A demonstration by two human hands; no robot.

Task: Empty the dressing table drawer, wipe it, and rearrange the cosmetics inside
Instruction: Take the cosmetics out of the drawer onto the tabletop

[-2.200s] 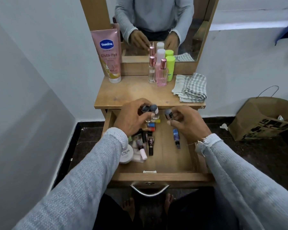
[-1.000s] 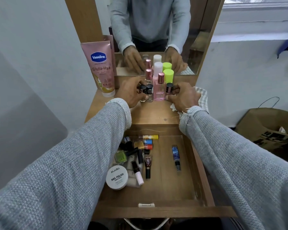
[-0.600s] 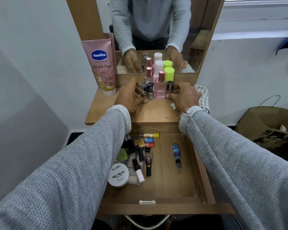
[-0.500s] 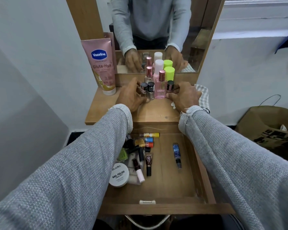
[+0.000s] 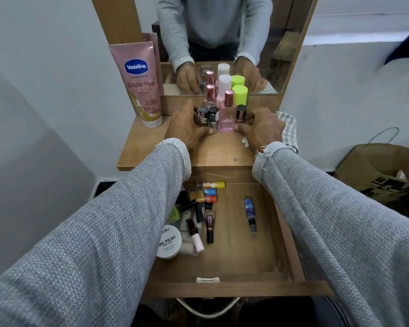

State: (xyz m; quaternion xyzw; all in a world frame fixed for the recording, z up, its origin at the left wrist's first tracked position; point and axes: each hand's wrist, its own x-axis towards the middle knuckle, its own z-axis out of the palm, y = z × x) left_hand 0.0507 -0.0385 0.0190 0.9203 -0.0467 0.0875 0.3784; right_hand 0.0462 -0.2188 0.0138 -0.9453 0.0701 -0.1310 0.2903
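Observation:
The dressing table drawer (image 5: 224,287) is pulled open. Several lipsticks, nail polishes and a white nail polish wipes tub (image 5: 169,241) lie along its left side, and a blue tube (image 5: 250,213) lies apart at the right. On the tabletop (image 5: 147,149) my left hand (image 5: 184,128) curls around two small dark-capped nail polish bottles (image 5: 208,117) standing left of a pink perfume bottle (image 5: 227,116). My right hand (image 5: 261,128) holds one small dark-capped bottle (image 5: 241,112) between thumb and fingers, right of the pink bottle.
A pink Vaseline tube (image 5: 141,83) stands at the tabletop's back left. Taller bottles with white and green caps (image 5: 239,93) stand against the mirror (image 5: 224,31). A checked cloth (image 5: 287,128) lies under my right wrist. A brown paper bag (image 5: 383,175) sits on the floor at right.
Both hands lifted the small bottles from above the drawer and brought them to the tabletop beside the pink bottle. In the last half second they have hardly moved.

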